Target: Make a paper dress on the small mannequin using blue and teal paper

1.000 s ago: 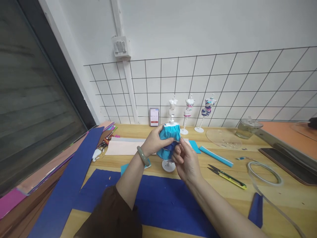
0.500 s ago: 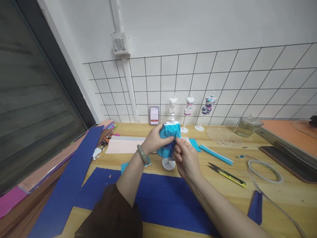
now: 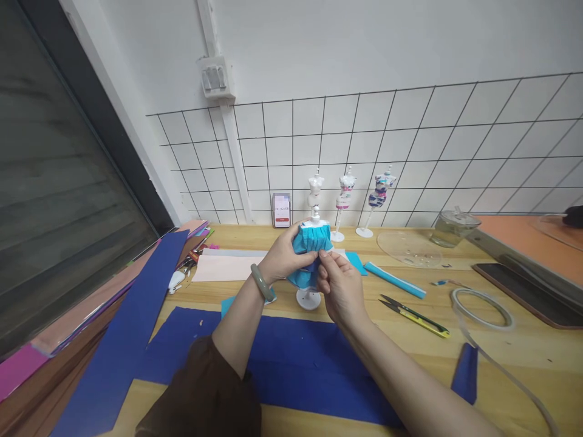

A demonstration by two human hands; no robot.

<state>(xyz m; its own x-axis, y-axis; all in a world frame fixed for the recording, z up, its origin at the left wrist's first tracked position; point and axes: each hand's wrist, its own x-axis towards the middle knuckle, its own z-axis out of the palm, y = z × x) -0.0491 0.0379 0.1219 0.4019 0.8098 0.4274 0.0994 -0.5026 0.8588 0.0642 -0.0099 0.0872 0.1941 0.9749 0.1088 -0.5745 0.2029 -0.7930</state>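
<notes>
A small dress form (image 3: 316,213) stands upright on its round white base (image 3: 308,299), dressed in pleated turquoise paper or cloth (image 3: 314,237) with a dark blue band at the waist. My left hand (image 3: 288,252), a bangle at its wrist, is wrapped round the form's left side with the thumb across the waist. On the other side, my right hand (image 3: 339,279) pinches the turquoise material's edge near the waist between thumb and fingertips. Dark blue sheet material (image 3: 310,364) lies flat under my forearms.
Several more small dress forms (image 3: 380,194) and a phone (image 3: 282,210) stand along the wall. Yellow-handled thread snips (image 3: 414,315), a turquoise strip (image 3: 395,280), a roll of clear tape (image 3: 481,308) and a lidded glass jar (image 3: 455,229) lie or stand to the right. Coloured sheets (image 3: 136,303) are at left.
My view has shifted slightly. My right fingertips have moved a little at the garment's edge, while my left hand keeps its hold on the form.
</notes>
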